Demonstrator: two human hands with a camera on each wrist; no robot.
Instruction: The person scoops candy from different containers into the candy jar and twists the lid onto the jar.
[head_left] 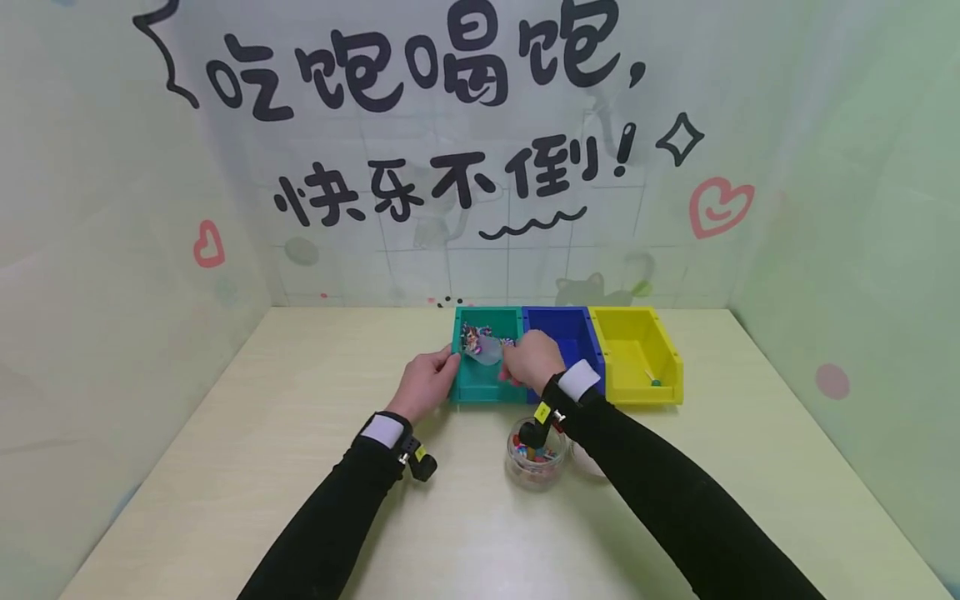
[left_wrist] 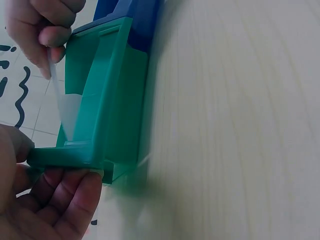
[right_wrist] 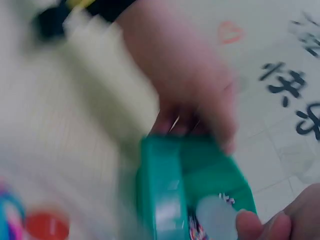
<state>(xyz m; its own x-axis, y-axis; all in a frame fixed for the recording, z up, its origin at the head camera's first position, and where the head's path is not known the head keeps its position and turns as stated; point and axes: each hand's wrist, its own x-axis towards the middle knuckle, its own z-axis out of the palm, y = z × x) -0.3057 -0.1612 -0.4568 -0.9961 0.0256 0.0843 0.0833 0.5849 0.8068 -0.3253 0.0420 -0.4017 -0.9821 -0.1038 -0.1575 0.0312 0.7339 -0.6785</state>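
On the left, my left hand (head_left: 425, 383) grips the side wall of the green bin (head_left: 487, 392), thumb inside and fingers outside in the left wrist view. My right hand (head_left: 534, 361) reaches over the bin and pinches the handle of a translucent white scoop (head_left: 484, 351). The scoop's flat blade (left_wrist: 71, 112) is down inside the bin. Small multicoloured bits (head_left: 472, 336) lie in the bin's back part, around the scoop; several more show beside the blade in the blurred right wrist view.
A blue bin (head_left: 573, 333) and a yellow bin (head_left: 637, 354) adjoin the green one in a row. Something small with a green end (head_left: 656, 382) lies in the yellow bin. Nearer stands a clear jar (head_left: 534, 475) of colourful pieces, beside a pale round object (head_left: 587, 462) partly behind my right sleeve.
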